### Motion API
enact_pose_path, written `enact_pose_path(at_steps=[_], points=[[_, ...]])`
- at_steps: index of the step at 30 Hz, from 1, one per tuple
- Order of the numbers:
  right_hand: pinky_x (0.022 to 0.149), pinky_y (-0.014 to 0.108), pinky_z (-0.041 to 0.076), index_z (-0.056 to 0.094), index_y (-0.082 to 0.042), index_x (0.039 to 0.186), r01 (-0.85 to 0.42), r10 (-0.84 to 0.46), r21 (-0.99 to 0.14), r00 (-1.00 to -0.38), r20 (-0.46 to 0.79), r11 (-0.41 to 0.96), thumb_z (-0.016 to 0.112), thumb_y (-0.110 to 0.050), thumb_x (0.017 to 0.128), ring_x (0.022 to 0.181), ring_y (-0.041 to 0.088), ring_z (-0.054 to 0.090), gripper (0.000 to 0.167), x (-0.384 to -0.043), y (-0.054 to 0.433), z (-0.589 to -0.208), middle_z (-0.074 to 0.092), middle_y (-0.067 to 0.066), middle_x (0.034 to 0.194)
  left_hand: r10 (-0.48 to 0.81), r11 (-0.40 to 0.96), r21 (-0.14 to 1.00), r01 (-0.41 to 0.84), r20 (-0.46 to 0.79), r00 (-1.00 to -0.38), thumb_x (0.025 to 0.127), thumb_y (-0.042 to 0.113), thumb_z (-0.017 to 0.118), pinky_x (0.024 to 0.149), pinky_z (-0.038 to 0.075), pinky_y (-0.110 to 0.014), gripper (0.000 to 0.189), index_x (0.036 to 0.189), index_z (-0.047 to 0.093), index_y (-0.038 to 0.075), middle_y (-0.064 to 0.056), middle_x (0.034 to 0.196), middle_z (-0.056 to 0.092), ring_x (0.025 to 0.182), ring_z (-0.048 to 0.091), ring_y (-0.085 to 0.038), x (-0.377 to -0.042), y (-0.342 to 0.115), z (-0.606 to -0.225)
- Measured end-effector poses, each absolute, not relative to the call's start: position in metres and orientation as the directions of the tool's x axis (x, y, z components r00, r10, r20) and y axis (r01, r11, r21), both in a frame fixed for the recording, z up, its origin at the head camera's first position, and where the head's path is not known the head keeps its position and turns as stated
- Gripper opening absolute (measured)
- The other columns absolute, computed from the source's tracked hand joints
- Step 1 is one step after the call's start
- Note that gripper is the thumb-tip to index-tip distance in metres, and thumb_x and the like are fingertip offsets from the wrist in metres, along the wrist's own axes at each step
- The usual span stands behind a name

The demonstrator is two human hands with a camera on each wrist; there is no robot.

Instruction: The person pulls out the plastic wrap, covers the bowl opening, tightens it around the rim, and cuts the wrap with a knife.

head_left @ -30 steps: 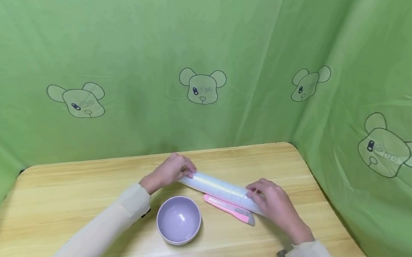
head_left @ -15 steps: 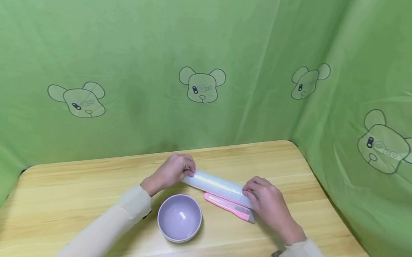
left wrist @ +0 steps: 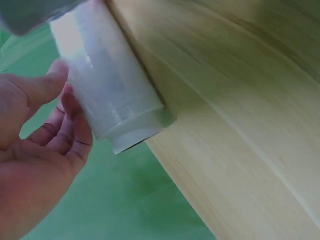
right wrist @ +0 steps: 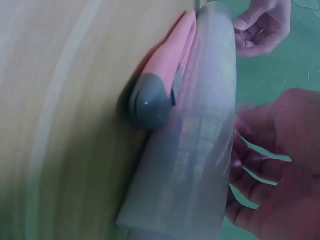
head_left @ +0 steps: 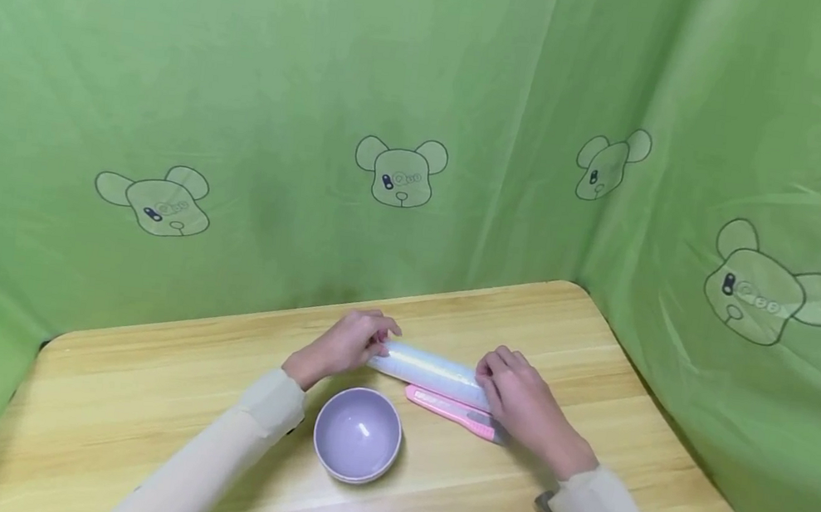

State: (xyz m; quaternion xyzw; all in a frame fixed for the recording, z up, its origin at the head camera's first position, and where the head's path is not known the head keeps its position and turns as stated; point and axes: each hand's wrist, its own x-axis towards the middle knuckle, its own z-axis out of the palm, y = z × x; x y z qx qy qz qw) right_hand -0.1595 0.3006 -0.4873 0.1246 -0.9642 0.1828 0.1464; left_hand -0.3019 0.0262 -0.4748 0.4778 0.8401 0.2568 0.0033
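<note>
A roll of clear plastic wrap [head_left: 432,372] lies slantwise on the table in the head view. My left hand [head_left: 350,341] is at its left end; in the left wrist view the thumb and bent fingers [left wrist: 75,107] touch one long side of the roll. My right hand [head_left: 530,406] is over the right end, which it hides in the head view. In the right wrist view its thumb and loosely bent fingers meet the roll's side, some fingertips hidden behind it. A pink and grey box cutter [right wrist: 167,65] lies along the roll's near side.
A lilac bowl [head_left: 357,434] stands upright near the left forearm. The wooden table [head_left: 163,397] has rounded far corners. Green curtains [head_left: 283,109] with bear-head prints hang behind it and along its right side.
My right hand has slid left along the roll. The left hand has shifted slightly right, its index finger now lifted off the wrap. Bowl and box cutter stay nearly in place.
</note>
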Motion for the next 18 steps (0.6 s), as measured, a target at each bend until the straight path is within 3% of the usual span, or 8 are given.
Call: enact_pose_path(at_steps=[4,9,18], points=[[0.088,0.045,0.058,0.074,-0.003,0.113,-0.292,-0.179,-0.368,-0.933,0.311,0.883,0.073,-0.013,0.096,0.1,0.026,0.063,0.019,-0.161,0.299,-0.489,0.068,0.007,0.108,0.805,0.44,0.455,0.774,0.183,-0.565,0.088,0.003,0.079,0.089,0.058,-0.026,0.02,0.108,0.078,0.002,-0.008,0.106,0.07,0.097,0.069,-0.02,-0.304,0.028,-0.476],[0.087,0.047,0.06,0.078,-0.003,0.105,-0.315,-0.168,-0.391,-0.915,0.365,0.865,0.079,-0.006,0.089,0.099,0.029,0.07,0.016,-0.16,0.294,-0.49,0.073,0.01,0.108,0.801,0.453,0.461,0.763,0.167,-0.575,0.087,0.003,0.079,0.103,0.053,-0.033,0.017,0.104,0.08,0.003,-0.01,0.114,0.073,0.112,0.067,-0.025,-0.303,0.027,-0.475],[0.087,0.052,0.06,0.08,-0.004,0.098,-0.325,-0.138,-0.36,-0.878,0.458,0.874,0.084,-0.004,0.084,0.098,0.034,0.073,0.015,-0.157,0.289,-0.492,0.077,0.013,0.106,0.788,0.428,0.411,0.805,0.267,-0.555,0.087,0.004,0.08,0.095,0.057,-0.028,0.011,0.098,0.081,0.005,-0.008,0.109,0.076,0.106,0.072,-0.023,-0.299,0.024,-0.478]])
